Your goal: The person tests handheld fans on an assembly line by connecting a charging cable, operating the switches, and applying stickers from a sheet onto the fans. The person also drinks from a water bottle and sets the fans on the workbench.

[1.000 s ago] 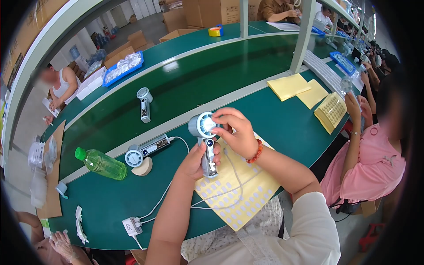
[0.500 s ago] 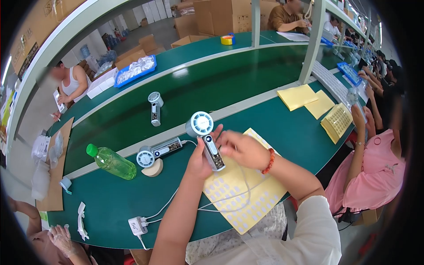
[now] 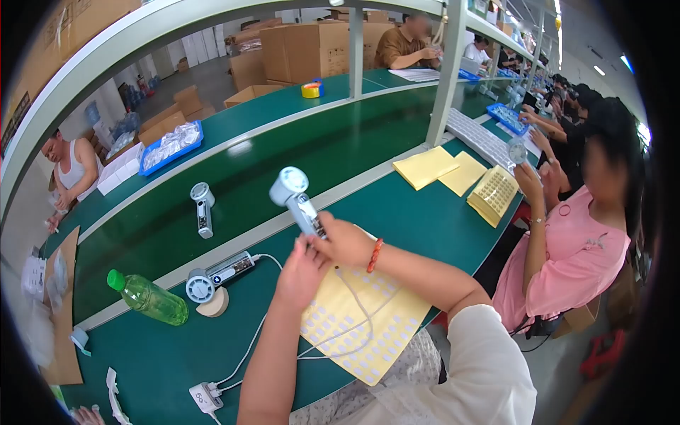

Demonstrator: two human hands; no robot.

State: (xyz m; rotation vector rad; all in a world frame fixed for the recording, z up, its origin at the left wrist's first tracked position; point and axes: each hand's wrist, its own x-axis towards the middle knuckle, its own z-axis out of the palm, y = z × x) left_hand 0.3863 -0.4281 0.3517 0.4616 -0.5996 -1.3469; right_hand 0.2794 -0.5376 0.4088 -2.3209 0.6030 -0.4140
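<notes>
A light blue handheld fan (image 3: pixel 304 212) is tilted in front of me, its round head up and to the left. My right hand (image 3: pixel 347 244) is closed around the lower handle. The fingers of my left hand (image 3: pixel 303 273) are pinched together at the handle's bottom end, partly covered by the right hand. Under my hands lies a yellow sticker sheet (image 3: pixel 368 312) with rows of pale labels, crossed by a white cable (image 3: pixel 370 329). To the left, a second fan (image 3: pixel 230 269) lies plugged into a cable, beside a round cream-coloured piece (image 3: pixel 213 303).
Another fan (image 3: pixel 203 209) lies on the green belt. A green bottle (image 3: pixel 149 299) and a white charger (image 3: pixel 205 397) are on my left. Yellow sheets (image 3: pixel 425 167) and a sticker stack (image 3: pixel 494 195) lie to the right, near a person in pink (image 3: pixel 577 248). A metal post (image 3: pixel 446 85) rises beyond.
The fan has passed from my left hand's grip into my right hand's, and its head now tilts left. My left fingers have moved down to its bottom end. The view has turned right.
</notes>
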